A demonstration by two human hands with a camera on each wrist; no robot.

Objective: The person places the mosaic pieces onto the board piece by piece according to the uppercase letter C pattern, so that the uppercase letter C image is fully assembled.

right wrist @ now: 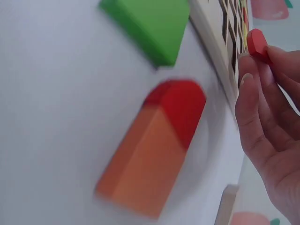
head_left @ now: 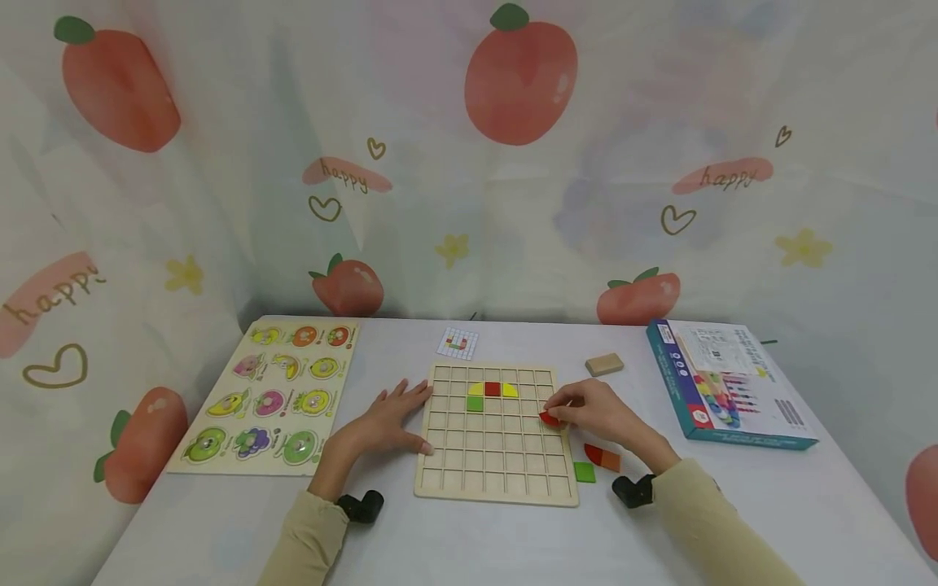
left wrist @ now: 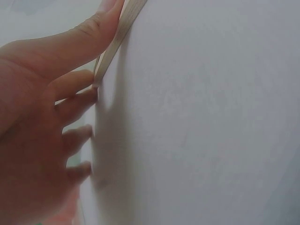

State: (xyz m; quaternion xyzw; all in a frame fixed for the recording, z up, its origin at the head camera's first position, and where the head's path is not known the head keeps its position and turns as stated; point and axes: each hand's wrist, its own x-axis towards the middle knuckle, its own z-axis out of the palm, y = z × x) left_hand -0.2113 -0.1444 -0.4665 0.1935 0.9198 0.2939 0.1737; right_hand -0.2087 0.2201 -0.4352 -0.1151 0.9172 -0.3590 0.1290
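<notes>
A wooden grid board (head_left: 498, 488) lies on the table in the head view. My left hand (head_left: 381, 423) has its fingers spread along the board's left edge, the thumb touching the rim. Over the right side of the grid, my right hand (head_left: 604, 413) pinches a red quarter-round tile (right wrist: 257, 44) between thumb and fingertips. In the grid's upper rows sit a red square tile (head_left: 493, 389) between two yellow rounded tiles (head_left: 510, 391), and a green square tile (head_left: 475, 404) below the left one. Off the board's lower right lie another red rounded tile (head_left: 595, 453), an orange tile (head_left: 611, 461) and a green tile (head_left: 585, 472).
A small pattern card (head_left: 458, 343) lies behind the board. At the left is a fruit puzzle board (head_left: 220, 399). A wooden block (head_left: 604, 364) lies behind my right hand, and a flat teal-edged box (head_left: 747, 407) lies farther right. A printed curtain hangs behind the table.
</notes>
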